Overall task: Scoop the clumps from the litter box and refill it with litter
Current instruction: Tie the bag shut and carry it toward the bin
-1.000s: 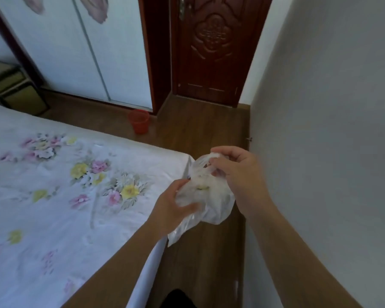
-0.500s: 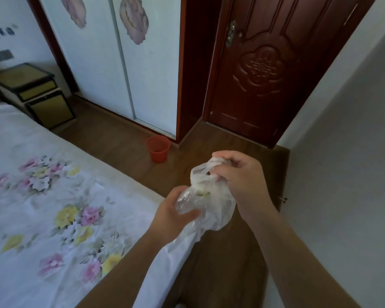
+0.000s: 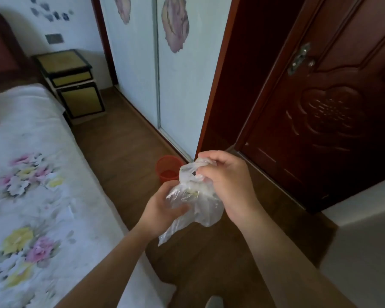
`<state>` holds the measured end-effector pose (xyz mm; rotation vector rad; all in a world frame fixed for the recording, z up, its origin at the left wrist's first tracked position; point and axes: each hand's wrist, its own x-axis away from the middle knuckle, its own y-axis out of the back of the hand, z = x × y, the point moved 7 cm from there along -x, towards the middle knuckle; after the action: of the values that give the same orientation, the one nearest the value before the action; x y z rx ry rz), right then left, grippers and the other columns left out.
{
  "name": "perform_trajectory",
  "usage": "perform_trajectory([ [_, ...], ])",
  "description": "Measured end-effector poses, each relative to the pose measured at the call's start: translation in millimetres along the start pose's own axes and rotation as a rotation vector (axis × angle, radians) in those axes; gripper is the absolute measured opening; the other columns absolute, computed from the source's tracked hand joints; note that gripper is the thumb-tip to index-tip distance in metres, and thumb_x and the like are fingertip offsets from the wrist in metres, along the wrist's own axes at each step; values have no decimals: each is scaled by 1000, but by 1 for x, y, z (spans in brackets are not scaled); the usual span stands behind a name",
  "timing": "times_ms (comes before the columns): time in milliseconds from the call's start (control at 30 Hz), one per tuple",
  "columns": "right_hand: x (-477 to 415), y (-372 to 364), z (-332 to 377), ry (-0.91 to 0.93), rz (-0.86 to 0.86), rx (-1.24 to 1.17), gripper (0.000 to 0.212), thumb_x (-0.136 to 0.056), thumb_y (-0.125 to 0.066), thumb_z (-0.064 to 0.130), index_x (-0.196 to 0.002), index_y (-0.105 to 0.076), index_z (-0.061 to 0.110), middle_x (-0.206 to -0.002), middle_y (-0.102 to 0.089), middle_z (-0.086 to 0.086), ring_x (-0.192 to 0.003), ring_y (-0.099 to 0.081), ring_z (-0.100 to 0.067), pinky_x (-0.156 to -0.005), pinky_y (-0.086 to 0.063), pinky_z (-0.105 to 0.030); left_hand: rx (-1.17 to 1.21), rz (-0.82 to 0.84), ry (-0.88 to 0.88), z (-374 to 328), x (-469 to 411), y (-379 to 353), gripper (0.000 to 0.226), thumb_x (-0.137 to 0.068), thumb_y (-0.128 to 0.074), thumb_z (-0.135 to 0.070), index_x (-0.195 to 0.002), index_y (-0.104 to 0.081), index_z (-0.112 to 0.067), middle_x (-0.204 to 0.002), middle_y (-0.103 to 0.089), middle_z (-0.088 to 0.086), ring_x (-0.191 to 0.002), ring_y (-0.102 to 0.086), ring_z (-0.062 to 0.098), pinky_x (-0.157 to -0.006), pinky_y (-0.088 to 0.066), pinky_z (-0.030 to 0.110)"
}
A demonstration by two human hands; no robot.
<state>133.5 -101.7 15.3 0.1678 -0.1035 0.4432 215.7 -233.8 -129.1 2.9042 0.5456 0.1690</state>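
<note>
Got the clear plastic bag (image 3: pixel 206 205) between both hands — my right hand (image 3: pixel 228 185) pinches the bunched neck up top, grip clamped tight on it, while my left hand (image 3: pixel 162 210) cups the bulging bottom from below (something yellowish inside, can't tell what). It hangs above the wood floor (image 3: pixel 125 152), red bin (image 3: pixel 167 172) just behind.

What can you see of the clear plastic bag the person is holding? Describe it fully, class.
The plastic bag is thin, see-through and crumpled, with something pale and yellowish inside that cannot be made out. It hangs in the air above the wooden floor, beside the bed. The right hand pinches its gathered top; the left hand cups its lower body, with a loose tail of film trailing down.
</note>
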Motion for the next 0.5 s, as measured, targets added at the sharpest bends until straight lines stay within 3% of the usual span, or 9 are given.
perform_trajectory([
  [200,-138,-1,0,-59,152,37,30,-85,-70,2,-95,-73,30,-106,-74,6,-101,-70,-11,-87,-59,-30,-20,-153,139,13,-104,5,56,-73,-78,-47,-123,-53,-41,-112,-65,-18,-103,-65,6,-89,-57,37],
  [500,-349,-58,-36,-97,249,158,26,-86,-70,9,-86,-68,36,-99,-71,14,-100,-67,-9,-91,-58,-37,-31,-327,291,80,-292,49,50,-78,-77,-39,-122,-53,-40,-112,-63,-20,-101,-64,6,-83,-55,25],
])
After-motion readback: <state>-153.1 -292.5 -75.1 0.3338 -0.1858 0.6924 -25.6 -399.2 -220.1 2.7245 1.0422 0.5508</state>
